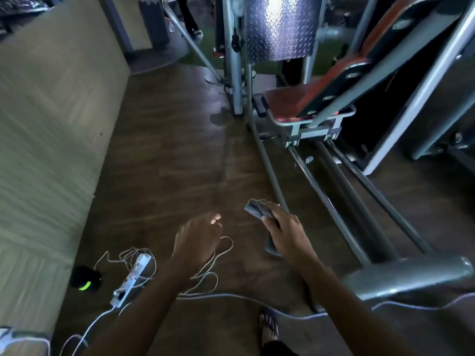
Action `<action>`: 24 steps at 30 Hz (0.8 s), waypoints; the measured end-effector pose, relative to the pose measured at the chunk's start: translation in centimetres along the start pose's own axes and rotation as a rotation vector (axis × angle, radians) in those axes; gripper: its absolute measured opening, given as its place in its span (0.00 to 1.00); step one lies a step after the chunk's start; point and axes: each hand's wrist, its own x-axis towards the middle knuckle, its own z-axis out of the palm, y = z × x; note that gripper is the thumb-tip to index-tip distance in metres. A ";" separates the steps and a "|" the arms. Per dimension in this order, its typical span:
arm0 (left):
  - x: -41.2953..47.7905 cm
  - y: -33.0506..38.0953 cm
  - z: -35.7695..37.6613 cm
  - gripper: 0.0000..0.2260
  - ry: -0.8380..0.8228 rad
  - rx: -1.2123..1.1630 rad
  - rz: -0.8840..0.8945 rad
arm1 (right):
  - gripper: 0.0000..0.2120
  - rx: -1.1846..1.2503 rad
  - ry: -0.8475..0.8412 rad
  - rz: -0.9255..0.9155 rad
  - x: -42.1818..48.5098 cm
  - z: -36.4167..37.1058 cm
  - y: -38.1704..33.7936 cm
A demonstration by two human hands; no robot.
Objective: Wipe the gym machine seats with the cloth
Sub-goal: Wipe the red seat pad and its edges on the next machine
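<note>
- Cloth (258,208), grey and bunched, sits in the right hand (284,231), fingers curled round it, held low over the floor.
- Left hand (196,237) hangs beside it, fingers loosely curled, holding nothing.
- Red seat (288,102) stands well ahead, untouched: this looks like the approach step.
- Next move calls for stepping past the floor cables (205,273) and pressing cloth flat onto the pad.

No readable text, label, brand or number is found anywhere in the frame. A small pale patch is seen on the dark backrest panel (401,24) at upper right (possibly a sticker, too blurred to read). Nothing legible is made out on the power strip (131,278) at lower left.
</note>
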 end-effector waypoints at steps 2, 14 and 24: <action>5.4 1.6 -1.4 0.15 0.016 0.000 -0.017 | 0.19 0.004 -0.023 0.002 6.2 -0.8 -0.3; 44.0 4.7 -7.5 0.15 0.066 -0.003 0.007 | 0.16 0.014 0.025 -0.022 44.7 1.8 -0.9; 74.4 12.8 -9.9 0.15 -0.087 0.086 0.308 | 0.16 0.053 0.308 0.198 70.2 -2.2 2.9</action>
